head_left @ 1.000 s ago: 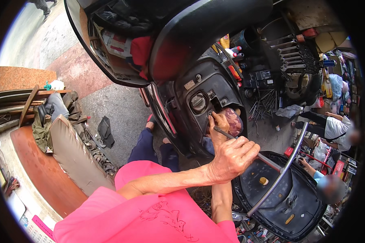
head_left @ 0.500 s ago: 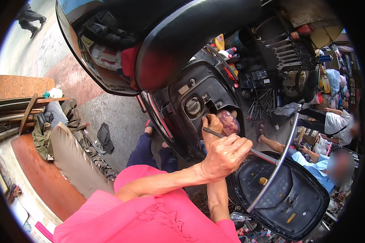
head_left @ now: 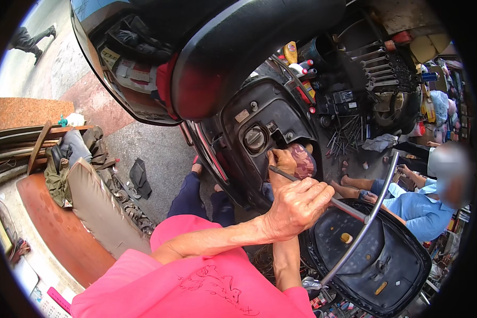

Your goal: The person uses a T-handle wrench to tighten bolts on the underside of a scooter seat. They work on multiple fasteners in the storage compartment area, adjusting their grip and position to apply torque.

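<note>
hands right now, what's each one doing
Left hand: closed around a long metal rod.
Right hand: fingers curled at the scooter body opening; holding anything cannot be told.

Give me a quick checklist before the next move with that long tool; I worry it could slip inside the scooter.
1. Left hand grips the long tool: ok, fingers wrapped round the shaft.
2. Right hand steadies the work at the opening: ok, it rests beside the reddish cloth.
3. Tool tip seated on its target: cannot tell, the right hand hides it.
4. Raised seat stays propped up: cannot tell, its support is not visible.
5. Fuel cap closed: ok, it sits in place.
</note>
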A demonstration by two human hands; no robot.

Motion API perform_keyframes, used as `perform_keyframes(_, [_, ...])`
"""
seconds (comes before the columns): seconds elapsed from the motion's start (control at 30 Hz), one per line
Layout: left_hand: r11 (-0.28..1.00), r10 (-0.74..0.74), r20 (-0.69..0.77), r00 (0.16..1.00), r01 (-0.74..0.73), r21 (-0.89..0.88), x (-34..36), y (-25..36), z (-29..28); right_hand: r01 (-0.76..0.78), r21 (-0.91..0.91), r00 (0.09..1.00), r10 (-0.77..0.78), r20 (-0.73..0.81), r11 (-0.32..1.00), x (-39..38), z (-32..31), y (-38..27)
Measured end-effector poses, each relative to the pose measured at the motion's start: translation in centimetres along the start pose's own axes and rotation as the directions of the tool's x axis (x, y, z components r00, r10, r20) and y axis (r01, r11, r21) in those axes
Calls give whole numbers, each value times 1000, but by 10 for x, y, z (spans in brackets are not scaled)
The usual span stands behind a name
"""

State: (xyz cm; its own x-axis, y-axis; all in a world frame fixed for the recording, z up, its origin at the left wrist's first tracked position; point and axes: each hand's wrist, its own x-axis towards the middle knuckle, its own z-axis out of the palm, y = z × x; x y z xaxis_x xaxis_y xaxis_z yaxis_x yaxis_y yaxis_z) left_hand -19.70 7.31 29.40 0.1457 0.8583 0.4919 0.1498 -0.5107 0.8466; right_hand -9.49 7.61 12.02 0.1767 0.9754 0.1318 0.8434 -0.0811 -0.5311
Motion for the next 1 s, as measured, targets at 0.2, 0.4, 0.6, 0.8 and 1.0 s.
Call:
perform_keyframes(0.2, [1000,-13,29,999,14,-16,0,2,-2,-125,-199,992,125,-16,972,-3,-2,-19])
perform_keyframes(0.4, [999,-20,53,998,21,-23,-4,7,-3,-174,-457,976,213,35,872,-1,-2,-30])
perform_keyframes(0.6, [1000,-25,59,998,25,-14,-9,6,-4,-197,-547,965,258,37,813,-2,4,-27])
perform_keyframes(0.8, [1000,-13,69,997,14,-16,-14,4,-6,-203,-387,976,216,-12,899,-11,2,-13])
perform_keyframes(1.0, [1000,12,158,987,-11,-10,-22,7,-6,200,-75,979,-195,64,977,-9,-19,0])
